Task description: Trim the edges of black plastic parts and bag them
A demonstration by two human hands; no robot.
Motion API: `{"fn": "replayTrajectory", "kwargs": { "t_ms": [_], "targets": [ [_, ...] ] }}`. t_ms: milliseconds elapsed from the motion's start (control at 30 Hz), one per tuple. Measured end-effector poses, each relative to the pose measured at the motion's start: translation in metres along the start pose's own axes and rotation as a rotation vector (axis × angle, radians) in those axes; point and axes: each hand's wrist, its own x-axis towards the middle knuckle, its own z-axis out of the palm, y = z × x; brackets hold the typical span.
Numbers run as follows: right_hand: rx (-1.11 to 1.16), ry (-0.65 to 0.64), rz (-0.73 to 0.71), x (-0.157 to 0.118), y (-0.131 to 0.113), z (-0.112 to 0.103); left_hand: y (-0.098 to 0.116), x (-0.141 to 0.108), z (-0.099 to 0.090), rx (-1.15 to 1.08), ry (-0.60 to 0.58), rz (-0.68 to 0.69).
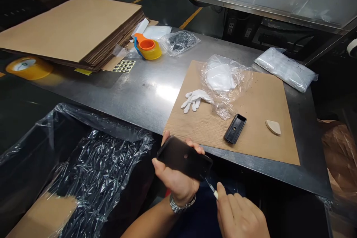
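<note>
My left hand (174, 178) grips a black flat plastic part (184, 160) with a small round hole, held just in front of the table's near edge. My right hand (240, 215) holds a small thin blade tool (211, 187) whose tip touches the part's lower right corner. A second, similar black part (235, 128) lies on a brown cardboard sheet (259, 119) on the steel table (134, 89). A white glove (193, 99) and a crumpled clear plastic bag (223, 81) lie on the same sheet, next to a small beige wedge (273, 127).
A stack of flat cardboard (75, 26) fills the far left. Yellow tape with an orange dispenser (147, 47), a sticker sheet (123, 66), a bag of black parts (180, 41) and a sealed clear bag (284, 68) lie on the table. A plastic-lined bin (83, 171) stands lower left.
</note>
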Motion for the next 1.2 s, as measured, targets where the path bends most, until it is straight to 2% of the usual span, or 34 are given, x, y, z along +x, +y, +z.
{"fn": "replayTrajectory", "kwargs": {
  "t_ms": [133,567,867,1067,1200],
  "targets": [
    [-0.040,-0.014,-0.023,-0.0008,-0.0028,0.0013,0.0017,-0.0015,0.0015,0.022,-0.022,0.066],
    [-0.019,-0.039,0.003,-0.0020,-0.0056,0.0045,-0.0001,-0.0024,0.0033,0.051,-0.026,0.157],
    [-0.041,-0.047,-0.024,-0.0050,-0.0053,0.0068,0.0000,-0.0028,0.0030,0.082,-0.023,0.157],
    [-0.058,-0.080,0.054,-0.0028,-0.0091,0.0004,-0.0008,-0.0026,0.0010,0.098,-0.033,0.167],
    [-0.068,-0.078,0.073,-0.0013,-0.0093,-0.0022,-0.0011,-0.0031,0.0000,0.109,-0.017,0.117]
  ]
}}
